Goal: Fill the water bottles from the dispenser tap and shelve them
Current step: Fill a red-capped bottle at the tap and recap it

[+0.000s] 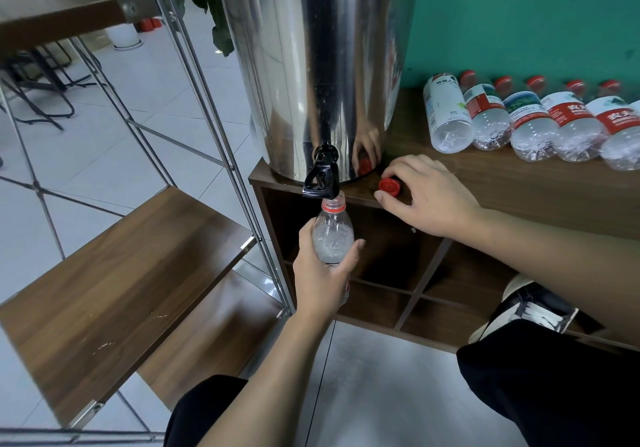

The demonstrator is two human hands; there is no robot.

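While under the tap, bottle in gripping left hand; right hand pinching red cap.

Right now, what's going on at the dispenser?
A person's left hand grips a clear plastic bottle, uncapped, its mouth under the black tap of the steel dispenser. The right hand rests on the brown cabinet top, fingers touching the loose red cap. Capped bottles lie in a row beside it.
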